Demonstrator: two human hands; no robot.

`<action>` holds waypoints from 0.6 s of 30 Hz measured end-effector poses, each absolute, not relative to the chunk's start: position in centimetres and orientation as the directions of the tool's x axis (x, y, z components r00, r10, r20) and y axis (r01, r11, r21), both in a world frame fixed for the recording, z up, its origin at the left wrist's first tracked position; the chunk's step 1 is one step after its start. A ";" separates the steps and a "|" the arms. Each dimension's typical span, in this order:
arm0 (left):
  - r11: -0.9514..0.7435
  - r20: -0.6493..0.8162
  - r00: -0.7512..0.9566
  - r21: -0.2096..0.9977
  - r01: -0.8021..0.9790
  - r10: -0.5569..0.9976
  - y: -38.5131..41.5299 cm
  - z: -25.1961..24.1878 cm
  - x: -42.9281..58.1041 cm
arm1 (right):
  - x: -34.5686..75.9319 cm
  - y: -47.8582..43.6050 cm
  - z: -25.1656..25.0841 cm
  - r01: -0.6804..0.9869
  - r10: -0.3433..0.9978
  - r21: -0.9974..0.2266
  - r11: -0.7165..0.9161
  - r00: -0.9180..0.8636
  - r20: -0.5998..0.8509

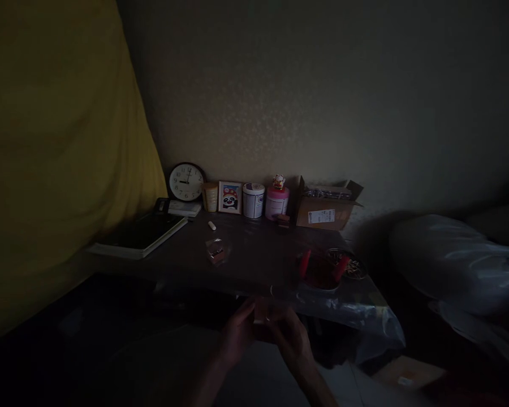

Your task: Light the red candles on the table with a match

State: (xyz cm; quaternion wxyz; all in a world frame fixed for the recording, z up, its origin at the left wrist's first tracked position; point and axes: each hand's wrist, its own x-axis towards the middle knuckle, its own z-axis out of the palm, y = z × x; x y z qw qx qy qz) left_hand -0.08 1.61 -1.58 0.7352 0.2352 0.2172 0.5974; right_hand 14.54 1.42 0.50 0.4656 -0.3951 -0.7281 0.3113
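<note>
Just off the table's front edge, my left hand (238,330) and my right hand (296,338) are closed round a small pinkish-brown box (263,312). The left fingers press on its left side, and the right fingers lie over its right side. Dim light and blur hide the box's details and the exact fingertip contact. Beyond my hands, on the dark table (250,260), lies a small brown packet (216,252) with clear wrapping. Behind that is a little white cylindrical object (212,225).
Along the wall stand a round clock (186,182), a framed panda picture (229,198), a white tin (253,201), a pink tin (277,204) and an open cardboard box (322,213). Two red scissor-like handles (304,264) are at right. A large book (139,237) lies left.
</note>
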 end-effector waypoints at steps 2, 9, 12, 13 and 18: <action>0.112 -0.004 0.145 0.654 -0.748 0.989 1.7 -1.6 0.0 | 14.6 1.5 0.3 0.269 0.867 -0.830 0.488 -0.256 0.427; 0.022 -0.002 0.032 0.765 -0.644 0.999 1.8 -1.8 0.0 | 14.8 1.5 0.4 0.215 0.885 -0.869 0.446 -0.248 0.394; 0.003 0.016 0.027 0.811 -0.585 1.000 1.6 -1.8 -0.1 | 14.8 1.5 0.9 0.192 0.895 -0.885 0.424 -0.235 0.378; 0.003 0.019 0.033 0.826 -0.564 0.999 1.6 -1.8 -0.1 | 14.8 1.5 1.0 0.184 0.898 -0.889 0.419 -0.228 0.376; -0.008 0.027 0.040 0.908 -0.419 0.999 1.3 -0.9 -0.2 | 15.0 1.7 1.1 0.160 0.902 -0.893 0.421 -0.179 0.393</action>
